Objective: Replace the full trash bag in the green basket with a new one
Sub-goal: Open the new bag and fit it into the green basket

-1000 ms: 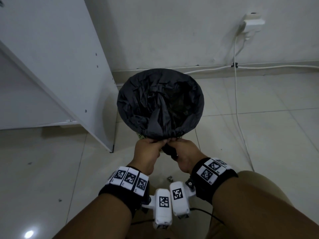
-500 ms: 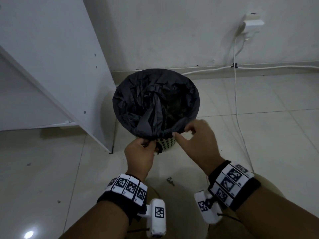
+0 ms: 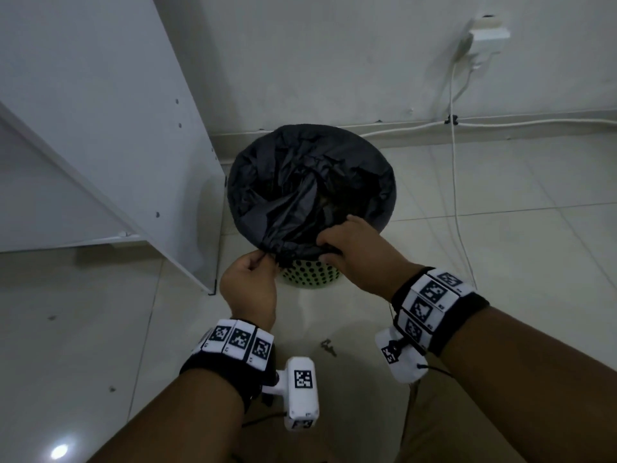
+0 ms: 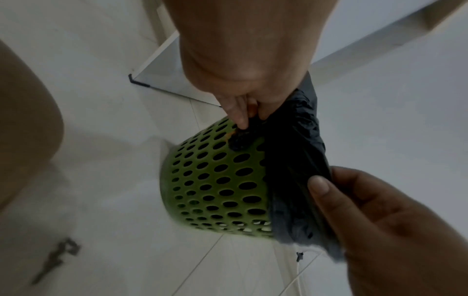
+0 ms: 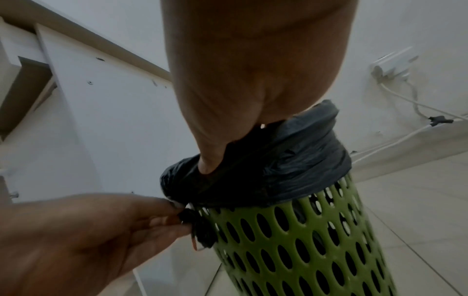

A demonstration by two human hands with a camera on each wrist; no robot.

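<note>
A green perforated basket (image 3: 310, 275) (image 4: 215, 180) (image 5: 303, 230) stands on the tiled floor, lined with a black trash bag (image 3: 310, 182) (image 4: 291, 160) (image 5: 266, 160) folded over its rim. My left hand (image 3: 248, 279) (image 4: 243, 112) (image 5: 162, 216) pinches a knotted bunch of the bag's edge at the near left of the rim. My right hand (image 3: 347, 243) (image 4: 329, 192) (image 5: 212, 160) grips the bag's folded edge over the near rim, just right of the knot. The bag's contents are hidden by crumpled plastic.
A white cabinet panel (image 3: 117, 128) stands close to the basket's left. A white wall with a socket (image 3: 489, 31) and cables (image 3: 454, 162) is behind. A small dark object (image 3: 329, 347) lies on the floor near my knees.
My right hand moved away from the left, then reached onto the near rim and took hold of the bag's edge. The left hand kept its pinch on the knot.
</note>
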